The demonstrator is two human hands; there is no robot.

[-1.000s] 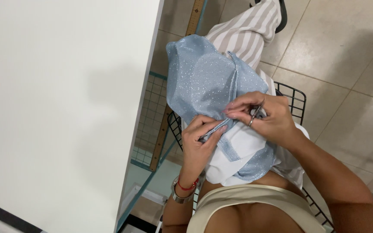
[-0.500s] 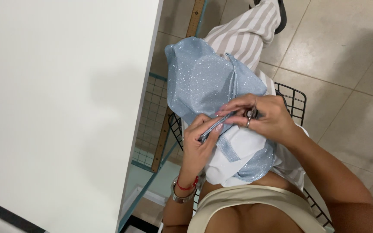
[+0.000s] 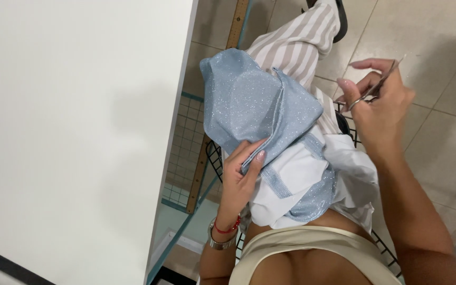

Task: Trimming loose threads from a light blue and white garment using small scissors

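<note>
A light blue glittery fabric piece point(image 3: 249, 105) with a white lining point(image 3: 296, 179) lies on my lap. My left hand point(image 3: 241, 179) pinches its folded edge near the middle, thumb on top. My right hand point(image 3: 378, 108) is raised to the right, away from the fabric, and holds a thin metal tool point(image 3: 378, 82), possibly small snips or tweezers, between the fingers. A bracelet and a red cord sit on my left wrist.
A large white tabletop point(image 3: 75, 132) fills the left side. A black wire-mesh chair point(image 3: 215, 155) is under me, over a tiled floor point(image 3: 439, 31). My leg in striped trousers point(image 3: 296, 45) stretches away. A wooden ruler point(image 3: 236, 24) hangs beside the table edge.
My right hand has lifted off the fabric and swung up to the right with the metal tool. The left hand stays gripping the fabric edge.
</note>
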